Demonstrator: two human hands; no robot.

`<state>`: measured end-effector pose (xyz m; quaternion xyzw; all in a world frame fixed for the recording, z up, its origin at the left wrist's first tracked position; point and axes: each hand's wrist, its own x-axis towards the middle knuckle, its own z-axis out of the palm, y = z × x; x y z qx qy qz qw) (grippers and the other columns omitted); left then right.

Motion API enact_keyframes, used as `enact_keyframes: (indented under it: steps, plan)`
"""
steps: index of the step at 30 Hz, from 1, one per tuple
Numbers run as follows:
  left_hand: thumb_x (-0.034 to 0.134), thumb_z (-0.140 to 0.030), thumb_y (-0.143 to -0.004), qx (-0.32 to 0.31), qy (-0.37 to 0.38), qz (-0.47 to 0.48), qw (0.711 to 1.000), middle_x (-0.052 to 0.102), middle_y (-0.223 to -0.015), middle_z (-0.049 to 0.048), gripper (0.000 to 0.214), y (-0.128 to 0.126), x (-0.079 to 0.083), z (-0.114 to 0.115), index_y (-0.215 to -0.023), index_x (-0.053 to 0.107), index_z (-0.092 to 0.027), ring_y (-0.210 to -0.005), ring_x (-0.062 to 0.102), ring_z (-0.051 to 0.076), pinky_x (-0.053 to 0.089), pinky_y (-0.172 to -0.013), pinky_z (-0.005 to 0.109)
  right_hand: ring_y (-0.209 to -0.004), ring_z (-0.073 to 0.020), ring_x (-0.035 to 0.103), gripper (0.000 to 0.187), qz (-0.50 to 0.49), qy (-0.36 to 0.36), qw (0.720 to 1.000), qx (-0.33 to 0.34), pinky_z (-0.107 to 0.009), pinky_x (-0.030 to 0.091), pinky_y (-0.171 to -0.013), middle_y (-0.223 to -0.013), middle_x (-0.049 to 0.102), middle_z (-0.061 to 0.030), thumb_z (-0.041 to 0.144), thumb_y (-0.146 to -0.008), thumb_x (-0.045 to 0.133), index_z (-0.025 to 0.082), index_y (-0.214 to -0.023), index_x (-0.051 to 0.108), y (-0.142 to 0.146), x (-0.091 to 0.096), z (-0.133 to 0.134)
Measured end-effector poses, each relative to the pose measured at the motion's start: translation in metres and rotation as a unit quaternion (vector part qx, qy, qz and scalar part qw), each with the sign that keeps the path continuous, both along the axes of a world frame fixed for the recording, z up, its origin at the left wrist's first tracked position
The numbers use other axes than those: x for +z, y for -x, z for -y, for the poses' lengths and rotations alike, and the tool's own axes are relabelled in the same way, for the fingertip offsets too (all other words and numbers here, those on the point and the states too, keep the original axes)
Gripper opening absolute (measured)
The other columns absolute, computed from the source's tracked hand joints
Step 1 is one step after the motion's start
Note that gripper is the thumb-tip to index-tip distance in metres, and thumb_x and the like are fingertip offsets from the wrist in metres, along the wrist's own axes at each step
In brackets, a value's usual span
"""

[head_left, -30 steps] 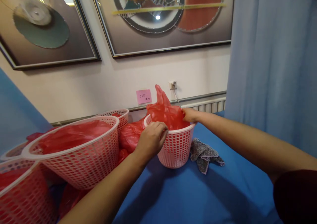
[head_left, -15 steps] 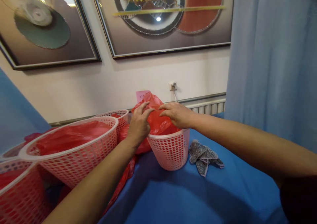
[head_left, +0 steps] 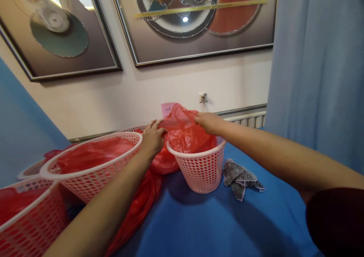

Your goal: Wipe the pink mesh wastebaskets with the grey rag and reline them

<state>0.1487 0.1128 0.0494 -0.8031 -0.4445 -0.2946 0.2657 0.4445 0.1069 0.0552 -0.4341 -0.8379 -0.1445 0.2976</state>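
Corner basket (head_left: pixel 27 221): a pink plastic basket at the left edge, with red plastic inside.
Big basket (head_left: pixel 125 159): it leans against its neighbours, and a red liner (head_left: pixel 91 156) is spread inside it up to the rim.
Loose plastic (head_left: pixel 139 207): more red film hangs down between the baskets onto the table (head_left: pixel 227 226), because nothing holds it up.
Left hand (head_left: pixel 152 137): its fingers are closed together on the near-left edge of the red bag, just beside the small basket's rim. The grip keeps that side pulled outwards.
Red bag (head_left: pixel 184 135): it sits in the mouth of the small basket and rises above the rim. It is stretched between the two hands, so it stands up instead of collapsing.
Small basket (head_left: pixel 203 170): it stands upright on the blue table and nobody holds it, as its flat bottom is enough.
Right hand (head_left: pixel 209 121): it reaches over the far side and its fingers are clamped on the top edge of the bag, opposite to the left hand.
Grey cloth (head_left: pixel 241 177): it lies crumpled just beside the small basket on the right, not touched by any hand.
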Motion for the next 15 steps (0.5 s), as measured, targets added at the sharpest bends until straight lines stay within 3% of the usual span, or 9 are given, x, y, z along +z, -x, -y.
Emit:
enact_keyframes:
  steps: [3, 6, 8, 11, 13, 15]
  plan:
    - [0.055, -0.013, -0.076, -0.025, 0.022, 0.07, 0.997, 0.065, -0.138, 0.0102, 0.023, 0.014, -0.006, -0.002, -0.083, 0.076, -0.019, -0.134, 0.052, 0.034, 0.039, -0.116, 0.057, -0.089, -0.0215, 0.068, 0.023, -0.1, 0.008, 0.991, -0.091, -0.031, 0.052, -0.076, -0.099, 0.073, -0.0103, 0.007, -0.081, 0.051, 0.016, -0.096, 0.066, -0.059, -0.018, 0.007]
    - [0.055, -0.019, -0.075, -0.048, 0.052, 0.094, 0.993, 0.068, -0.133, 0.0098, 0.018, 0.024, -0.019, 0.005, -0.076, 0.073, -0.02, -0.129, 0.057, 0.033, 0.041, -0.116, 0.056, -0.065, -0.0174, 0.065, 0.02, -0.156, 0.054, 0.976, -0.145, -0.026, 0.051, -0.06, -0.074, 0.07, -0.005, 0.007, -0.076, 0.049, 0.014, -0.086, 0.064, -0.109, -0.054, 0.022]
    - [0.056, -0.02, -0.075, -0.06, 0.05, 0.102, 0.992, 0.063, -0.14, 0.0117, 0.021, 0.024, -0.027, 0.017, -0.085, 0.074, -0.019, -0.132, 0.054, 0.035, 0.041, -0.116, 0.057, -0.058, -0.0161, 0.063, 0.021, -0.176, 0.074, 0.968, -0.162, -0.026, 0.051, -0.056, -0.07, 0.068, -0.0027, 0.008, -0.073, 0.049, 0.015, -0.087, 0.064, -0.129, -0.078, 0.035]
    - [0.059, -0.022, -0.08, -0.081, -0.009, 0.091, 0.992, 0.044, -0.158, 0.0162, 0.041, 0.012, -0.032, 0.045, -0.12, 0.068, -0.017, -0.144, 0.042, 0.039, 0.035, -0.118, 0.061, -0.075, -0.0186, 0.068, 0.03, -0.205, 0.016, 0.97, -0.13, -0.032, 0.057, -0.068, -0.1, 0.073, -0.0082, 0.011, -0.076, 0.051, 0.018, -0.102, 0.065, -0.131, -0.092, 0.058]
    - [0.06, -0.022, -0.084, -0.109, -0.062, 0.072, 0.989, 0.039, -0.161, 0.0163, 0.047, -0.001, -0.029, 0.066, -0.131, 0.06, -0.019, -0.148, 0.037, 0.038, 0.032, -0.119, 0.061, -0.1, -0.0238, 0.069, 0.033, -0.205, -0.089, 0.973, -0.054, -0.04, 0.057, -0.085, -0.121, 0.068, -0.0109, 0.014, -0.081, 0.054, 0.021, -0.112, 0.064, -0.117, -0.084, 0.073]
    - [0.06, -0.021, -0.088, -0.143, -0.099, 0.057, 0.983, 0.046, -0.157, 0.015, 0.044, -0.016, -0.023, 0.082, -0.132, 0.058, -0.021, -0.146, 0.041, 0.034, 0.034, -0.119, 0.057, -0.116, -0.0276, 0.064, 0.036, -0.167, -0.176, 0.97, 0.021, -0.047, 0.052, -0.097, -0.128, 0.066, -0.0111, 0.015, -0.085, 0.057, 0.023, -0.119, 0.062, -0.097, -0.068, 0.085]
